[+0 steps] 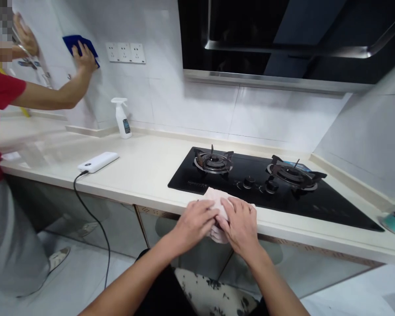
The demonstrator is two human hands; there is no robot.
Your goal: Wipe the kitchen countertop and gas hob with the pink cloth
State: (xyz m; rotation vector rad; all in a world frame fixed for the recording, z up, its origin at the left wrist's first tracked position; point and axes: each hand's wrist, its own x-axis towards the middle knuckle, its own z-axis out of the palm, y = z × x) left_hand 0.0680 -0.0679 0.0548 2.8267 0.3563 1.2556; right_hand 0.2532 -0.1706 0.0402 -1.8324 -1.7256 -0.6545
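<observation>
Both my hands press on a pale pink cloth (214, 195) at the front edge of the cream countertop (145, 171). My left hand (194, 224) curls its fingers onto the cloth's left side. My right hand (240, 226) lies over its right side, fingers bent down on it. The cloth overlaps the front rim of the black glass gas hob (316, 204) and hangs slightly over the counter edge. Two burners (213, 161) and several knobs (250, 182) sit just behind the cloth.
A white spray bottle (122, 117) stands by the tiled wall. A white power bank (98, 162) with a black cable lies on the counter. A person in a red top at the left wipes the wall with a blue cloth (73, 43). A range hood hangs above.
</observation>
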